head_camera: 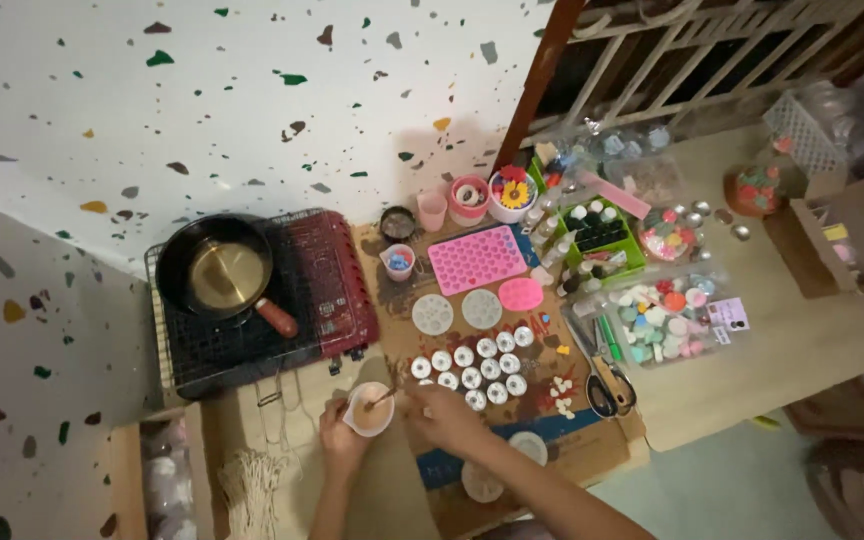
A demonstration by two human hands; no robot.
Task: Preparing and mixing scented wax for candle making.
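Pan: a dark pan (pixel 220 270) with a reddish handle sat on a red portable stove (pixel 302 290) at the far left, at about 10 o'clock from the hands.
Left hand: the left hand (pixel 340 436) was closed around the side of a small white cup (pixel 369 408), holding it just above the mat.
Cup: it held a pale liquid, with a thin stick (pixel 384 397) resting in it.
Right hand: the right hand (pixel 444 414) lay just beside the cup at its 3 o'clock, fingers pinched toward the stick; whether they gripped it could not be told.
Small round moulds: a cluster of small white round moulds (pixel 472 362) stood at 12 o'clock from the right hand.
Pink tray: a pink mould tray (pixel 476 258) lay farther up, at 12 o'clock.
Scissors: scissors (pixel 607 380) lay at 3 o'clock.
Box of beads: a clear box of coloured pieces (pixel 664 315) stood at 2 o'clock, far right.
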